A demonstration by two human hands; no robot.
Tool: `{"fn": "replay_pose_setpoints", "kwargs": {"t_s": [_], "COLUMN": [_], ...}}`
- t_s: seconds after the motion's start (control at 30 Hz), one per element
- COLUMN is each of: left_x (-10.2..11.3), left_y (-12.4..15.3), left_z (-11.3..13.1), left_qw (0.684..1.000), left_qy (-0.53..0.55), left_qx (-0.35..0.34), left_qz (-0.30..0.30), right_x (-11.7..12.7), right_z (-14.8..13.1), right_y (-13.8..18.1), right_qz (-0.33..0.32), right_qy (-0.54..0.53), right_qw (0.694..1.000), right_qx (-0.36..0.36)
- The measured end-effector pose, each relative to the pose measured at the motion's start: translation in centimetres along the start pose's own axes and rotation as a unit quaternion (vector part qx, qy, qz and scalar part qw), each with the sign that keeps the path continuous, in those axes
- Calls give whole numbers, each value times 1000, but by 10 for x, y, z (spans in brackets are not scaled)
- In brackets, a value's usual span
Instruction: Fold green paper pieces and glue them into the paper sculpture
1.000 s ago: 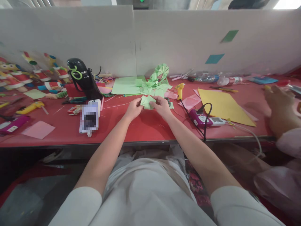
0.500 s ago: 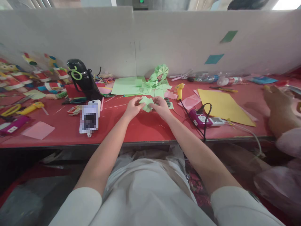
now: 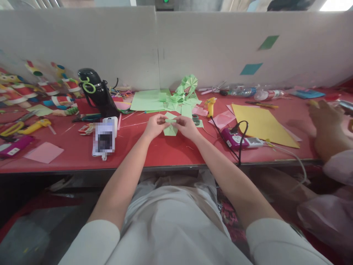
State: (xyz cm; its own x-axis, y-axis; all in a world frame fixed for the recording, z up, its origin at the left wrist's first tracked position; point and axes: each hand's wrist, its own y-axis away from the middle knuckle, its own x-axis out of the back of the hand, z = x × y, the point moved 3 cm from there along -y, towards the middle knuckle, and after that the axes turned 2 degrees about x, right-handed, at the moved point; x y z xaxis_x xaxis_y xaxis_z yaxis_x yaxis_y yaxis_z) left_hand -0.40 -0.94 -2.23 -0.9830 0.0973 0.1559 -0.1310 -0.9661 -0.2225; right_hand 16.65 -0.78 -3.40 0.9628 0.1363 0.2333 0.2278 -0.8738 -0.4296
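Left hand point(image 3: 153, 127) — fingers closed — pinches the folded green paper point(image 3: 170, 129) at its 9 o'clock edge; right hand point(image 3: 188, 127) pinches 3 o'clock. Paper held over the red table point(image 3: 165, 152). Folding in hand, apparently; creasing calls for aligned edges.

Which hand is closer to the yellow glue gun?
Right. The right hand sits just left of the glue gun; the left hand is farther left, beyond the green paper both hold.
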Motion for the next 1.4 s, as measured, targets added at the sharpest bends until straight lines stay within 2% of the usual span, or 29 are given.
{"fn": "replay_pose_setpoints", "kwargs": {"t_s": [0.2, 0.5, 0.7, 1.03, 1.27, 1.4], "left_x": [-2, 1, -2, 1, -1, -1], "left_y": [3, 2, 4, 1, 3, 3], "left_z": [2, 2, 0, 0, 0, 3], "left_qw": [997, 999, 997, 997, 984, 977], "left_qy": [70, 40, 63, 71, 143, 168], "left_qx": [43, 16, 33, 5, 104, 131], "left_qz": [-1, 16, -22, -6, -3, 1], "right_x": [-1, 1, 1, 1, 1, 2], "right_z": [11, 7, 5, -12, -20, -21], "right_y": [-2, -1, -2, 4, 8, 9], "right_qz": [19, 30, 26, 24, 21, 8], "right_qy": [-95, -59, -63, 74, 165, 206], "right_qw": [993, 997, 997, 993, 973, 959], "right_qx": [-62, -38, -31, 84, 163, 196]}}
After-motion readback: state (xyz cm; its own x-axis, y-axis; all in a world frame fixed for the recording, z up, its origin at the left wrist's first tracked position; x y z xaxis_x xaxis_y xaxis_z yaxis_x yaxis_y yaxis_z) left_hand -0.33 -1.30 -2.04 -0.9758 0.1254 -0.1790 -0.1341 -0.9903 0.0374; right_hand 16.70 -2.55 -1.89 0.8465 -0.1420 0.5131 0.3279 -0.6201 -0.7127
